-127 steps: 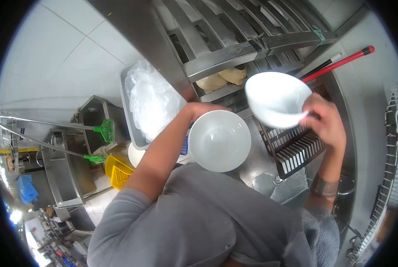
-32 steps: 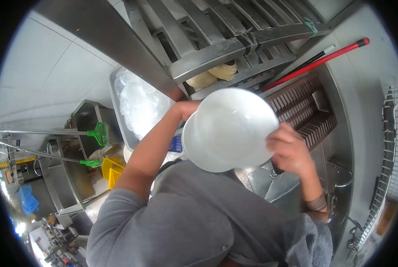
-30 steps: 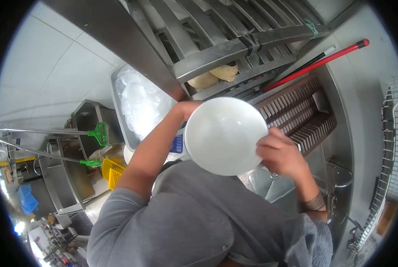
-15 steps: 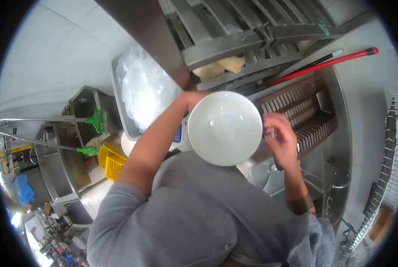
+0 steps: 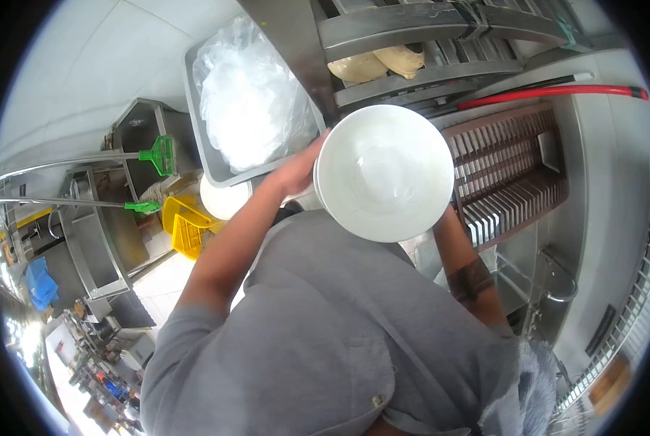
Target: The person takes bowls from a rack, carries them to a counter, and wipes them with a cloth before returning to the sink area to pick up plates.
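Stacked white ceramic bowls point(image 5: 384, 171) held at chest, beside brown slotted dish rack point(image 5: 510, 174). Left hand point(image 5: 299, 171) clasping stack's side; right hand hidden beneath, grip untellable. Mid-carry, probably; level, two-handed support called for next.

You have bright, even light. The white bowl point(image 5: 384, 171) and the plastic bag point(image 5: 248, 102) glare nearly blank, and little detail shows in them. Shadows are soft and are darkest under the shelf point(image 5: 390, 29). The fisheye lens bends straight lines towards the rim, a black ring frames your view, and the lower left edge is blown out and smeared.
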`<move>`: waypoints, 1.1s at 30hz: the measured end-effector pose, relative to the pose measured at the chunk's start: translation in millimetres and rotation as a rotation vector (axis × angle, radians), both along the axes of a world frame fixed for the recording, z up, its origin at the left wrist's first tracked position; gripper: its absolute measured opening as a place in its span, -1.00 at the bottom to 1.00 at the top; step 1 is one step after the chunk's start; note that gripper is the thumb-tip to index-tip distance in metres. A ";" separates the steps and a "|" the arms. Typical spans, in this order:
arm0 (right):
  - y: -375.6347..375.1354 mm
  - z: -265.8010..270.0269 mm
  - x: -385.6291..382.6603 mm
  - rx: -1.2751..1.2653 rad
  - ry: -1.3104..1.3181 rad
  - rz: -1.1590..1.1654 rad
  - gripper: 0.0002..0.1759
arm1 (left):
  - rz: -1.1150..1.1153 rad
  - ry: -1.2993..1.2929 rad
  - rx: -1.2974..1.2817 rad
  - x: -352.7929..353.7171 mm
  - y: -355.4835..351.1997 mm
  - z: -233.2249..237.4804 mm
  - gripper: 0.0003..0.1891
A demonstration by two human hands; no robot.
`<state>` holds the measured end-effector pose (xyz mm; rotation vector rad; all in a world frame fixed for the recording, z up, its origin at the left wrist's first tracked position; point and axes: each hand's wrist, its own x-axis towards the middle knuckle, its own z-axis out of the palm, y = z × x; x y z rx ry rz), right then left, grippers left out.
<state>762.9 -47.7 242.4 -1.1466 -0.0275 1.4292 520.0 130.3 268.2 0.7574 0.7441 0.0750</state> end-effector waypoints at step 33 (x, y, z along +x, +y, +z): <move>-14.3 28.1 -367.2 0.115 -0.166 0.895 -0.46 | 1.114 -0.166 0.182 -406.9 -336.8 12.1 -0.03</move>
